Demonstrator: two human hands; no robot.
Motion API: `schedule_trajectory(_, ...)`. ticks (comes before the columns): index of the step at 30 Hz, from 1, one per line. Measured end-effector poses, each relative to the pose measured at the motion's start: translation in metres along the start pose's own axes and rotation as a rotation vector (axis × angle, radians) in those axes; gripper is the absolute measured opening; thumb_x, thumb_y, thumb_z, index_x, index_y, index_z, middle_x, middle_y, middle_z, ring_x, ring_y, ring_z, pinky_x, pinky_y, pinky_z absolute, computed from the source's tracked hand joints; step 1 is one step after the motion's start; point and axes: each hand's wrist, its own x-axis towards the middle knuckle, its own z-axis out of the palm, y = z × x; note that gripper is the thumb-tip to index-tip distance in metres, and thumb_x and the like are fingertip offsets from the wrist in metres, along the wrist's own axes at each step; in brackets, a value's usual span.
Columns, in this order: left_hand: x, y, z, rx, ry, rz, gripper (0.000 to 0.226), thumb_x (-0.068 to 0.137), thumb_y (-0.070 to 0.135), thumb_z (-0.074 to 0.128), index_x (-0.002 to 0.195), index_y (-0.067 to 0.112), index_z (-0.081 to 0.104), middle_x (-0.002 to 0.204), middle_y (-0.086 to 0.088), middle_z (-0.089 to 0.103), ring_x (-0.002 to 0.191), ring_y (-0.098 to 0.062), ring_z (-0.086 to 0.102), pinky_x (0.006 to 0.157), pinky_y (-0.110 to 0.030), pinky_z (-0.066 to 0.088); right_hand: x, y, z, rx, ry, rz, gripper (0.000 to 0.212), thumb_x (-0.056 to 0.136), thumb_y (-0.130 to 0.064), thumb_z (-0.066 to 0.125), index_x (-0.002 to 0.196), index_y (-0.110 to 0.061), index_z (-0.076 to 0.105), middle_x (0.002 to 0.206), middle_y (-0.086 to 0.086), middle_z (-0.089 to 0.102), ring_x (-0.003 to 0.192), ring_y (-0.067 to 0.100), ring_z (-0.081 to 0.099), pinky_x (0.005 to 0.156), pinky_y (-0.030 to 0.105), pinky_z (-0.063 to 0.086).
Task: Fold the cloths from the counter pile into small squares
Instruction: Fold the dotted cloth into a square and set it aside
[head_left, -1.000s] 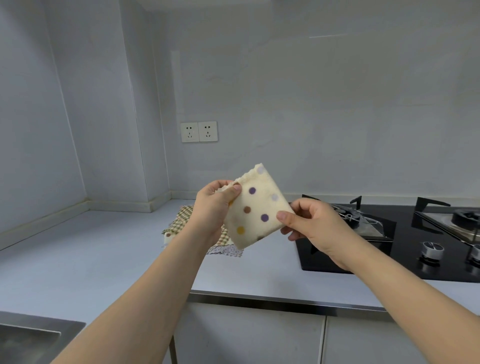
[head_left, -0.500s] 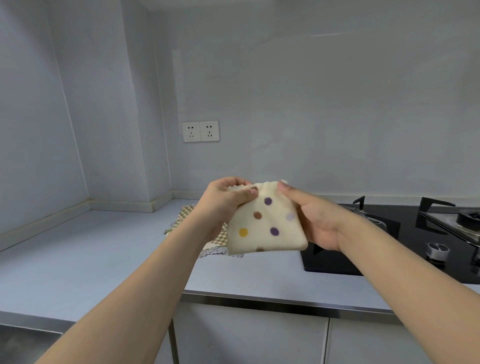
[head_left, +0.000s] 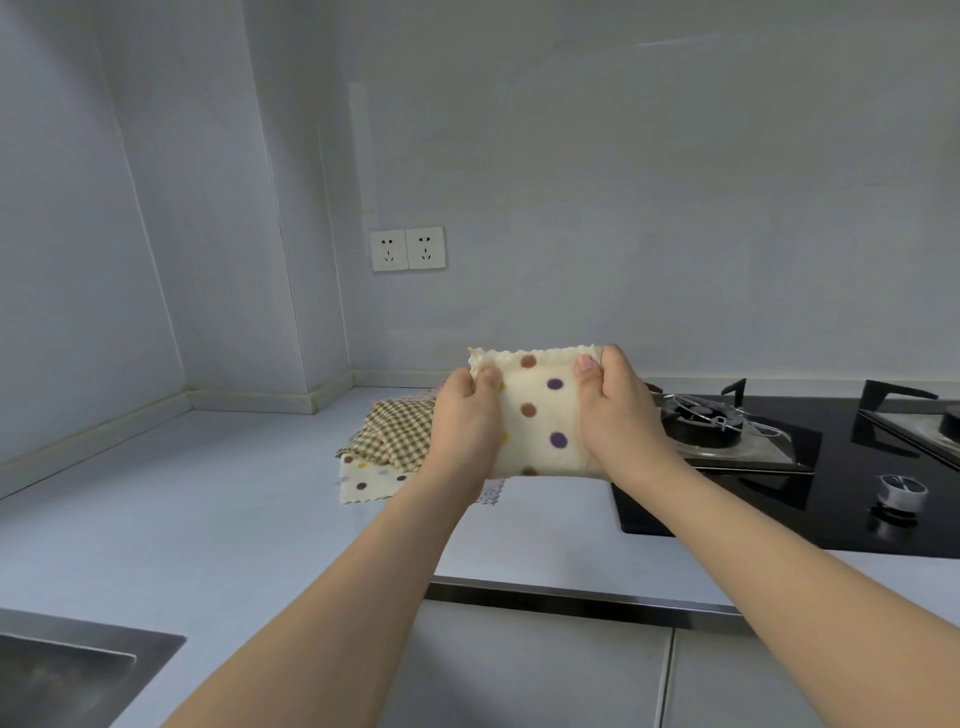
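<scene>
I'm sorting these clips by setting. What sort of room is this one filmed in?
Most likely a home kitchen: a black gas hob with burners is set into the counter, a steel sink sits at the near left, and the hands hold a dotted cloth above it.

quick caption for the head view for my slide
Both hands, left hand and right hand, hold a folded polka-dot cloth above the counter, checked cloth pile behind.

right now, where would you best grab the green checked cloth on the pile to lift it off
Take the green checked cloth by its near-left corner, coming from the left. It lies flat on top of the dotted cloth on the counter, and that corner shows free, while its right side is hidden behind the left hand.
</scene>
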Motion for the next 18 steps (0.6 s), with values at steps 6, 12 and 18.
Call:
schedule_trajectory(6,0.021,-0.019,0.005,0.085,0.025,0.097,0.028,0.099,0.036,0.043,0.081,0.015,0.049,0.078,-0.001,0.05,0.072,-0.018,0.048,0.067,-0.038,0.042,0.015,0.016,0.014,0.065,-0.014,0.082,0.028,0.104,-0.033,0.031,0.088,-0.012,0.042,0.08,-0.006,0.048,0.073,0.012,0.045,0.056,0.024,0.031)
schedule_trajectory(12,0.057,-0.053,0.01,0.103,0.003,0.066,0.029,0.101,0.036,0.042,0.084,0.013,0.051,0.078,0.0,0.052,0.071,-0.016,0.05,0.065,-0.034,0.042,0.038,0.053,0.044,0.103,-0.099,0.179,0.031,0.103,-0.034,0.033,0.089,-0.01,0.046,0.081,-0.004,0.051,0.07,0.008,0.047,0.057,0.022,0.035)
schedule_trajectory(18,0.099,-0.093,0.026,0.172,0.021,0.072,0.03,0.102,0.027,0.041,0.073,0.021,0.041,0.069,0.005,0.042,0.064,-0.012,0.04,0.06,-0.03,0.035,0.069,0.097,0.08,0.13,-0.132,0.246,0.03,0.104,-0.033,0.031,0.096,-0.008,0.046,0.083,-0.001,0.053,0.071,0.011,0.05,0.056,0.026,0.038)
